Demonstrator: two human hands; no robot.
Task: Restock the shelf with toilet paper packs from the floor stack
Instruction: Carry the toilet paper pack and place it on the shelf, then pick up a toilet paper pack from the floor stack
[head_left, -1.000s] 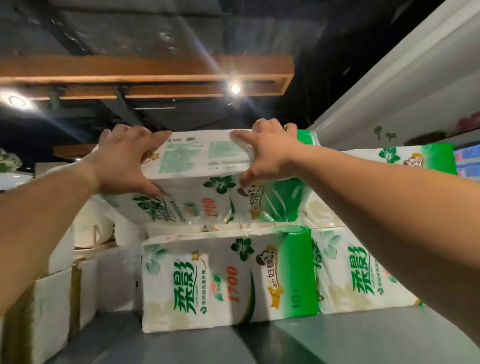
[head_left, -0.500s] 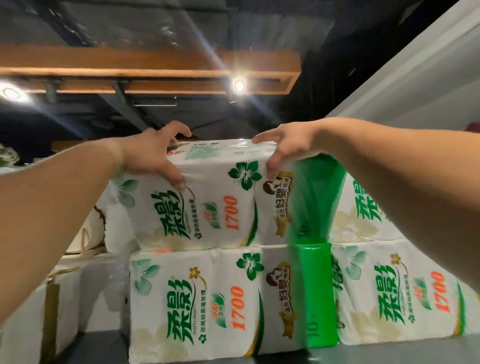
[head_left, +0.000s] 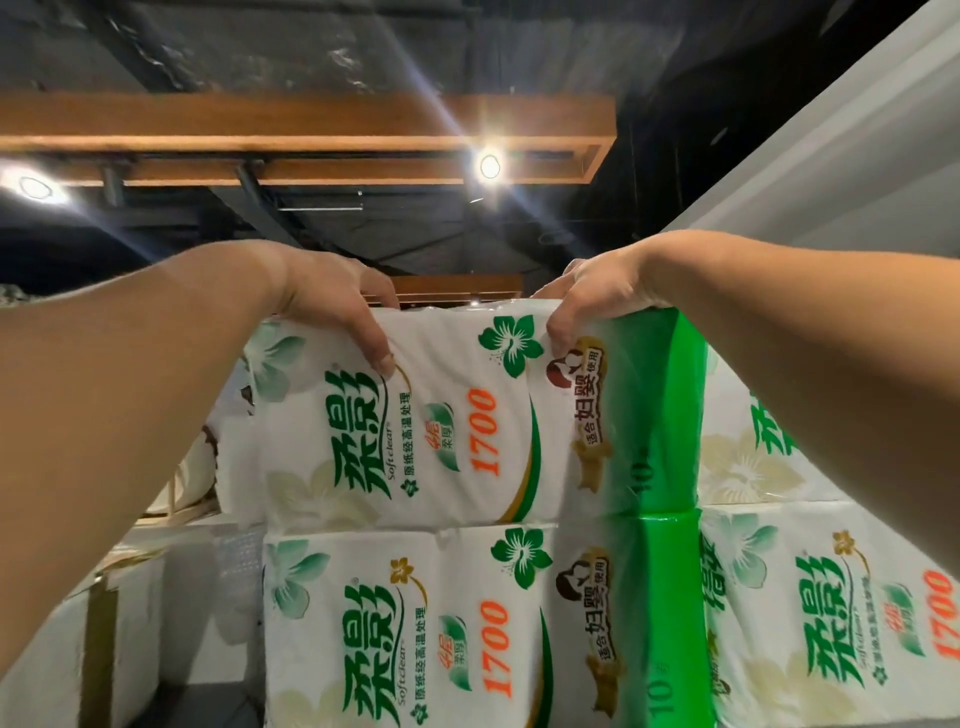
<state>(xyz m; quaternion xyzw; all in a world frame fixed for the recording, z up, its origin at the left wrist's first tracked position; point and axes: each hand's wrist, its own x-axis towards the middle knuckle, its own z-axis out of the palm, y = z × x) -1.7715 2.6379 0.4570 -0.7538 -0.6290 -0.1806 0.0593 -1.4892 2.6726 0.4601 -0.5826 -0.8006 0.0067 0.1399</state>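
Both hands hold the top pack (head_left: 467, 415). The left hand (head_left: 332, 301) and right hand (head_left: 597, 296) curl their fingers over its upper edge, thumbs on its front. It sits on the lower pack (head_left: 441, 623).

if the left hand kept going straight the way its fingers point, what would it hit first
The left hand already grips the top front edge of the upper toilet paper pack, fingers reaching over its top toward the back. Going straight on, it would probably slide along the pack's top; what lies behind is hidden, so depth is unclear.

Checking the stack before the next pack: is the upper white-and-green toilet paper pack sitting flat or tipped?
Flat: the upper white-and-green toilet paper pack rests squarely on the pack below, edges roughly aligned.
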